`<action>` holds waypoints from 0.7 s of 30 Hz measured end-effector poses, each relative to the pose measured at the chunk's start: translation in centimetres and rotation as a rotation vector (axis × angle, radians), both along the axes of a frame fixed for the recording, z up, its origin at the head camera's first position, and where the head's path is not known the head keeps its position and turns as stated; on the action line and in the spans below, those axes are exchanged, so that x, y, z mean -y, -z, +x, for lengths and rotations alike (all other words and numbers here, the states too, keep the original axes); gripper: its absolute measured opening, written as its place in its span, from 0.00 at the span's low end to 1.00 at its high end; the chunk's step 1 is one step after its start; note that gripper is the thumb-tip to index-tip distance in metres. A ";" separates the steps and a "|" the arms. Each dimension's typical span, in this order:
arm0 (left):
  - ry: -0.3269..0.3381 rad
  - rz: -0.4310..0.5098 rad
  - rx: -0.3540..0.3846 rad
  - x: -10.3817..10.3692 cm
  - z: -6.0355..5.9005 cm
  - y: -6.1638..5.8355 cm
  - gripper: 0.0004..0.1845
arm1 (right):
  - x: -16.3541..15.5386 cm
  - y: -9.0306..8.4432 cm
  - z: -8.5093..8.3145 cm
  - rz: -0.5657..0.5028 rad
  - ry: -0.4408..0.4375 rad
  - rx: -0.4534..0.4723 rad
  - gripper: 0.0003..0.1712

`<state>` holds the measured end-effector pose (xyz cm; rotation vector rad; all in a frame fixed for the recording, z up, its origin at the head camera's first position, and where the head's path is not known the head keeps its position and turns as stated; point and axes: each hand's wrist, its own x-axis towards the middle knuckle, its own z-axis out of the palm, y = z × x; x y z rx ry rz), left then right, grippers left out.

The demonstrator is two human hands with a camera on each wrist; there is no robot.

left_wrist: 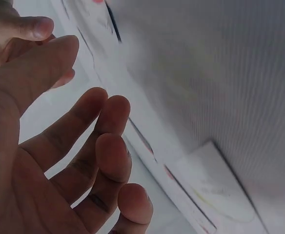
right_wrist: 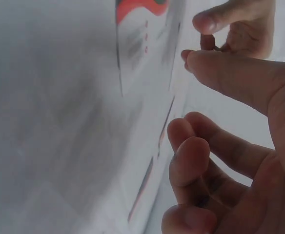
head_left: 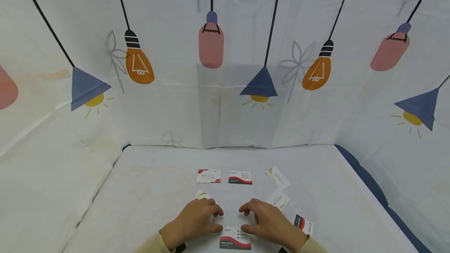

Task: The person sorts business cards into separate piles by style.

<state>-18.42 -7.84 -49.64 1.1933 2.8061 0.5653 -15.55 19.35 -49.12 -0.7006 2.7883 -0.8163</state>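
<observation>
Business card with red wave and dark band (head_left: 234,240) lies flat at the near table edge, 6 o'clock, between both hands, thumbs at its top corners. Left hand (head_left: 197,221) rests at about 9 o'clock of the card, fingers loosely curved, thumb tip at the card's upper left; no clamp seen in the head view, and the left wrist view shows fingers (left_wrist: 108,146) spread and relaxed, holding nothing. Right hand (head_left: 268,221) mirrors it at 3 o'clock, thumb near the upper right corner, fingers apart, nothing pinched. Step, as I judge it: card just being squared or about to be lifted; a pick-up would need a fingertip pinch on a thin edge flush to the cloth. Outward: green-white card (head_left: 202,195) at 11 o'clock, partly under the left fingers; floral card (head_left: 209,176) and second red-wave card (head_left: 240,177) at 12; two tilted green-white cards (head_left: 278,177) (head_left: 278,198) at 1–2; dark-red card (head_left: 304,224) at 3. No containers in view; all lie on the white table (head_left: 147,190).
</observation>
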 end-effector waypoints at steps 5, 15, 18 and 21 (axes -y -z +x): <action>0.031 -0.007 -0.009 -0.3 0.9 0.5 0.19 | -0.4 0.6 1.0 0.040 -0.008 0.013 0.25; 0.062 -0.037 0.026 -0.9 1.6 1.0 0.21 | -0.7 1.6 1.7 0.108 -0.026 0.052 0.24; 0.054 -0.064 0.031 -1.1 1.7 1.0 0.21 | -0.8 1.7 1.8 0.107 -0.035 0.028 0.22; 0.045 -0.075 0.049 -1.2 1.8 0.9 0.21 | -0.8 1.9 1.8 0.105 -0.043 0.004 0.21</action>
